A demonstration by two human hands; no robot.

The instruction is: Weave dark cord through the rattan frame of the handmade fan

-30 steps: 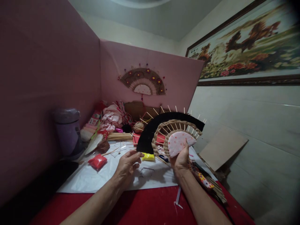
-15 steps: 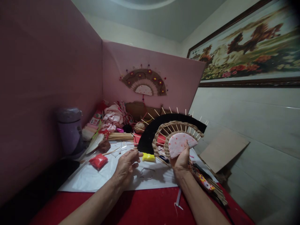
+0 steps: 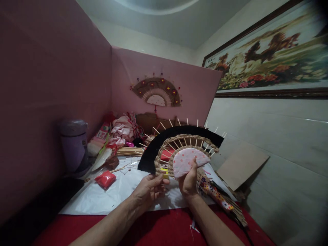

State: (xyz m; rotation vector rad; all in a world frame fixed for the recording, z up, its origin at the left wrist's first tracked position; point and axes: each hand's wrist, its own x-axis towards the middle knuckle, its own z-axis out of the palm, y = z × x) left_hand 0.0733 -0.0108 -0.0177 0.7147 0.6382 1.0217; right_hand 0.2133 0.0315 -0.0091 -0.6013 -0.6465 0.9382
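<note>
A fan (image 3: 191, 160) with a pink dotted half-round centre, braided straw bands, thin sticks and a black outer band is held up over the table. My right hand (image 3: 189, 179) grips its pink centre from below, thumb on the front. At the fan's lower left corner is my left hand (image 3: 151, 189), its thumb and fingers close together at the end of the braided band; what they hold is too small to tell. A yellow packet (image 3: 165, 172) shows partly behind the fan's left end.
A red packet (image 3: 105, 179) lies on the white sheet (image 3: 87, 201), left. Behind are bundled sticks (image 3: 129, 151) and pink cloth (image 3: 123, 126). A purple container (image 3: 74, 147) stands left. A patterned item (image 3: 217, 198) lies right. A finished fan (image 3: 156, 92) hangs on the pink board.
The held fan has moved left and turned slightly, its left end now lower. My left hand has moved right to its lower left corner, where before it was beside the fan.
</note>
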